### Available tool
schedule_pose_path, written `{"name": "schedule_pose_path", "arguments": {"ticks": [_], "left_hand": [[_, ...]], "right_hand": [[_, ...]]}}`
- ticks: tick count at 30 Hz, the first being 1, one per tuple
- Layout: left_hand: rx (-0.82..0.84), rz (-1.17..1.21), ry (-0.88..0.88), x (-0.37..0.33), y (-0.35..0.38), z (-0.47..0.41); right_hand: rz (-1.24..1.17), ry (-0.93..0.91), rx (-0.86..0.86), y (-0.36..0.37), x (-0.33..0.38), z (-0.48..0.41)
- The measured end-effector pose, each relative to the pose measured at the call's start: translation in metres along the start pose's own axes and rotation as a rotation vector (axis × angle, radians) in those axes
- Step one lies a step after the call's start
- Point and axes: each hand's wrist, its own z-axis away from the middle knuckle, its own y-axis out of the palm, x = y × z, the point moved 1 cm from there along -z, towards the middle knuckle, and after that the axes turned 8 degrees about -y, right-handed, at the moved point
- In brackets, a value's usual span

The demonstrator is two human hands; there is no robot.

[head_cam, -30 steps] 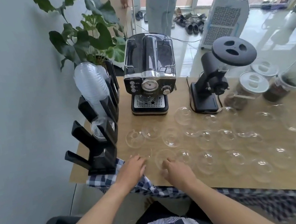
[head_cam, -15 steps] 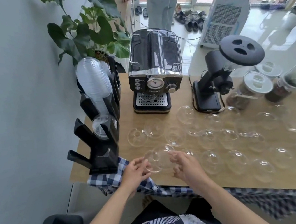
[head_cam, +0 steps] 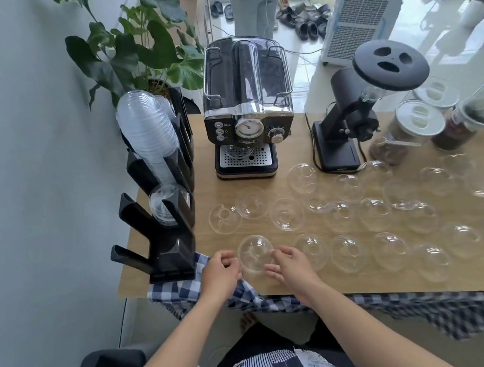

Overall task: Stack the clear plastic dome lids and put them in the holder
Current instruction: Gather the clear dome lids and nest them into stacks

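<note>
pinching one clear dome lid by opposite rims, left hand and right hand, fingers curled narrow, near the table front edge, beside the black holder. unclear whether lifted or resting.

Wooden worktop, coffee machine at 12 o'clock, black grinder at 1 o'clock, lidded jars at 2 o'clock, leafy plant at 11 o'clock, checked cloth along the near edge, white air cooler and shoes on the floor beyond.
</note>
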Motion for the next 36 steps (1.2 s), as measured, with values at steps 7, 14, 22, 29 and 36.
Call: {"name": "schedule_pose_path", "arguments": {"ticks": [7,14,22,29,36], "left_hand": [[-0.217,-0.311,0.227,-0.043,-0.009,-0.002],[-0.307,-0.552,0.266,-0.071,0.007,-0.037],[-0.368,-0.543,0.324,-0.067,0.012,-0.036],[-0.276,-0.329,0.374,-0.053,0.003,0.032],[-0.089,-0.543,0.436,-0.004,0.014,0.026]], "right_hand": [[0.638,-0.279,-0.016,-0.034,0.02,0.009],[1.136,-0.376,-0.009,-0.088,0.027,0.005],[1.269,-0.318,0.041,-0.102,0.011,-0.01],[1.399,-0.402,0.005,-0.103,0.007,-0.008],[1.265,-0.414,-0.03,-0.09,0.003,0.003]]}}
